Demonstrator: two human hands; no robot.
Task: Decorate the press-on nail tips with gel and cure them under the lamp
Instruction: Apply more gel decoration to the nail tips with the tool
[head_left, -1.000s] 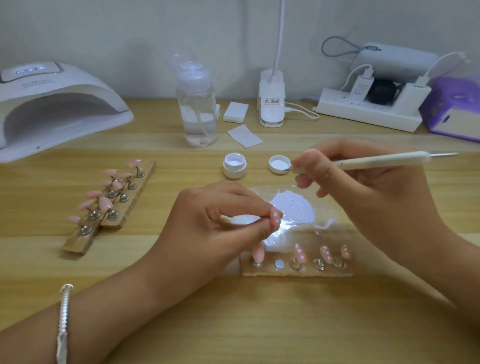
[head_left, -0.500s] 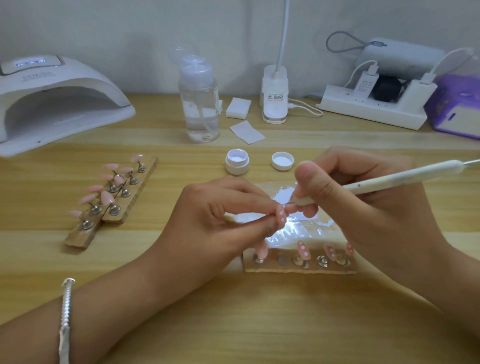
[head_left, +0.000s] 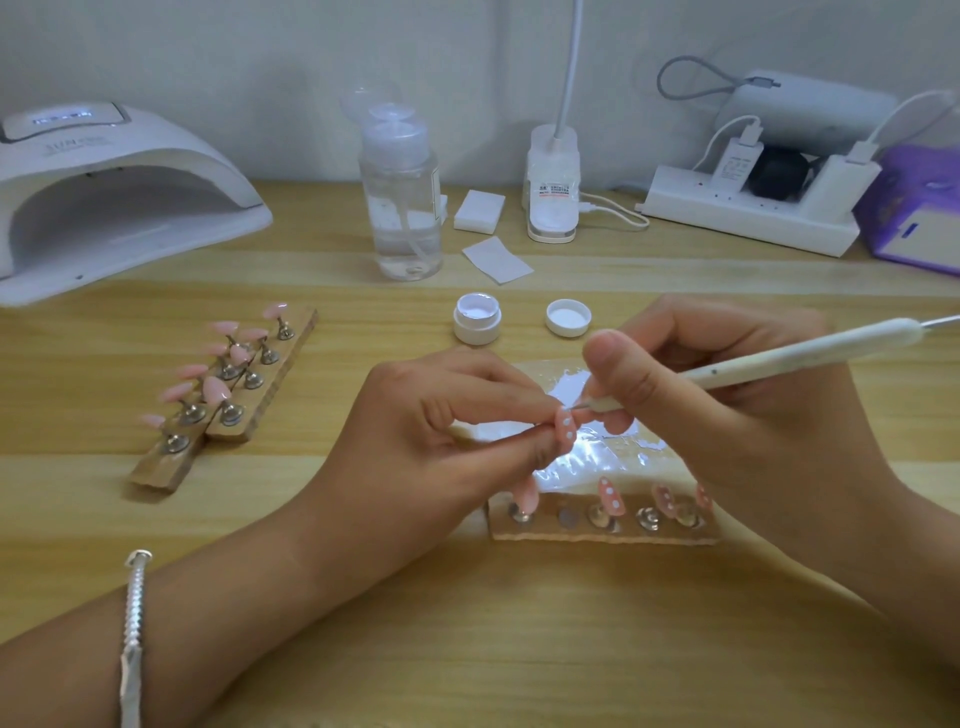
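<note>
Steadiness seems the reason for the pose: both forearms lie low over the worktop (head_left: 467, 639) and the hands meet at its middle, so the work stays close under the eyes. The left hand (head_left: 441, 426) has its grip pinched on a pink nail tip (head_left: 566, 434), thumb and forefinger closing on it from the left, which leaves its dotted face bare and turned up toward the camera. The right hand (head_left: 727, 415) grips a white dotting pen (head_left: 779, 358) as one holds a pencil, fingers pressed round its lower end. The pen's long axis runs from upper right down to lower left, and its fine point meets the far end of the nail tip. The nail tip's own long axis runs roughly near to far, leaning slightly; which end is its free point I cannot tell. It is held just above a glossy sheet (head_left: 613, 457) smeared with white gel, behind a wooden holder strip (head_left: 602, 532) with one bare peg, likely its seat. The open gel pot (head_left: 478, 325) and the lid (head_left: 569, 318) stand near; the curing lamp (head_left: 104, 197) waits far left.
</note>
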